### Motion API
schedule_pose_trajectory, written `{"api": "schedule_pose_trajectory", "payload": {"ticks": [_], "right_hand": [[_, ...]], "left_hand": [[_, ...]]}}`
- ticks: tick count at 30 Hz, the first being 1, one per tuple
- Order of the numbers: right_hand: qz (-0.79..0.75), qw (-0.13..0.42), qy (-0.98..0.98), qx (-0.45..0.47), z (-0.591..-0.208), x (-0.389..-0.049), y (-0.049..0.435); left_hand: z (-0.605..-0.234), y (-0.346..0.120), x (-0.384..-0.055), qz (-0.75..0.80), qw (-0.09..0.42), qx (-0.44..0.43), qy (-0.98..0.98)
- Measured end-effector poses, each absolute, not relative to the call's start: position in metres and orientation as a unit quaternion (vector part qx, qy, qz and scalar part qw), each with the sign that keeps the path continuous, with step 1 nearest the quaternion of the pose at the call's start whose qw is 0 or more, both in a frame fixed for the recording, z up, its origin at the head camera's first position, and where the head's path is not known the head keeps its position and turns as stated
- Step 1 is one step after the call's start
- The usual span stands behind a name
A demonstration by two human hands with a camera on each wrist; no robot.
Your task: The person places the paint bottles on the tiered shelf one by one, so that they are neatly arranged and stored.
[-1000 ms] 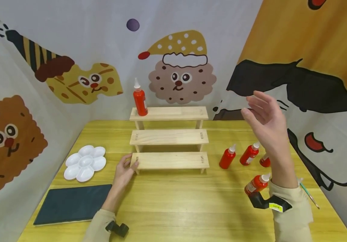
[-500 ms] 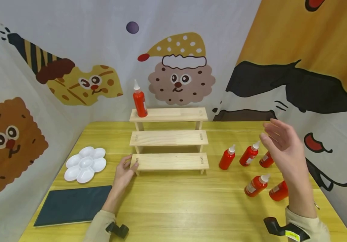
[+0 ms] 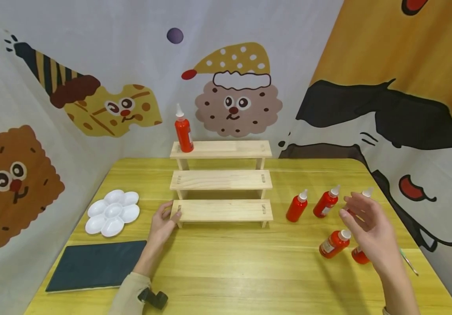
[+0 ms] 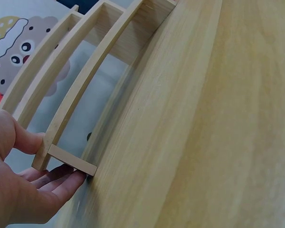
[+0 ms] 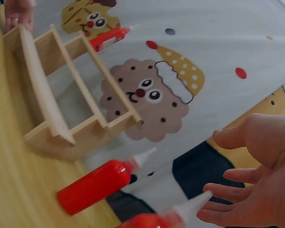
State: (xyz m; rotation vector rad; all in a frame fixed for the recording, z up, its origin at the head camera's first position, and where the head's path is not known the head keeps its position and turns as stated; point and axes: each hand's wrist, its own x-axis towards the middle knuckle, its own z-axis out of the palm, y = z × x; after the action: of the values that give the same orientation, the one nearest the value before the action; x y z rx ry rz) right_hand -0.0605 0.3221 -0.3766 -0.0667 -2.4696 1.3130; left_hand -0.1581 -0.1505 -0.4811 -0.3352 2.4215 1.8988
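A three-step wooden display rack [image 3: 222, 210] stands at the back middle of the table. My left hand [image 3: 162, 227] grips the left end of its lowest step, thumb on top and fingers underneath in the left wrist view. On the top step's left end a red squeeze bottle [image 3: 184, 135] with a white nozzle stands upright. My right hand [image 3: 376, 232] is in the air among more red squeeze bottles, fingers loosely bent and holding nothing. Near it are a red bottle [image 3: 326, 203], another bottle [image 3: 334, 244] and a partly hidden bottle [image 3: 360, 255]. The leftmost bottle [image 5: 92, 187] also shows in the right wrist view.
A white flower-shaped palette [image 3: 112, 212] lies left of the rack. Nearer me is a dark flat rectangular board [image 3: 96, 266]. A thin paintbrush [image 3: 409, 262] lies at the far right. A printed curtain [image 3: 131, 43] hangs behind the table.
My right hand has come down and slightly right, from above the table to among the red bottles. The left hand keeps its grip on the rack.
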Motion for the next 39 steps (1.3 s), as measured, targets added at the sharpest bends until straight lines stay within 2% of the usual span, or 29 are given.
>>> {"api": "schedule_pose_trajectory", "payload": {"ticks": [9, 17, 27, 31, 39], "right_hand": [[0.456, 0.119, -0.881, -0.032, -0.402, -0.050, 0.324], [0.441, 0.130, -0.887, -0.041, -0.416, -0.049, 0.322], [0.402, 0.058, -0.912, -0.060, -0.435, -0.042, 0.328], [0.389, 0.058, -0.918, -0.055, -0.442, -0.040, 0.329], [0.363, 0.097, -0.926, -0.043, -0.447, -0.039, 0.328]], "left_hand": [[-0.481, -0.152, -0.159, 0.622, 0.029, -0.109, 0.775], [-0.481, -0.152, -0.160, 0.620, 0.034, -0.112, 0.776], [-0.480, -0.151, -0.159, 0.611, 0.031, -0.112, 0.783], [-0.480, -0.151, -0.158, 0.611, 0.029, -0.112, 0.783], [-0.479, -0.152, -0.157, 0.607, 0.034, -0.112, 0.786]]}}
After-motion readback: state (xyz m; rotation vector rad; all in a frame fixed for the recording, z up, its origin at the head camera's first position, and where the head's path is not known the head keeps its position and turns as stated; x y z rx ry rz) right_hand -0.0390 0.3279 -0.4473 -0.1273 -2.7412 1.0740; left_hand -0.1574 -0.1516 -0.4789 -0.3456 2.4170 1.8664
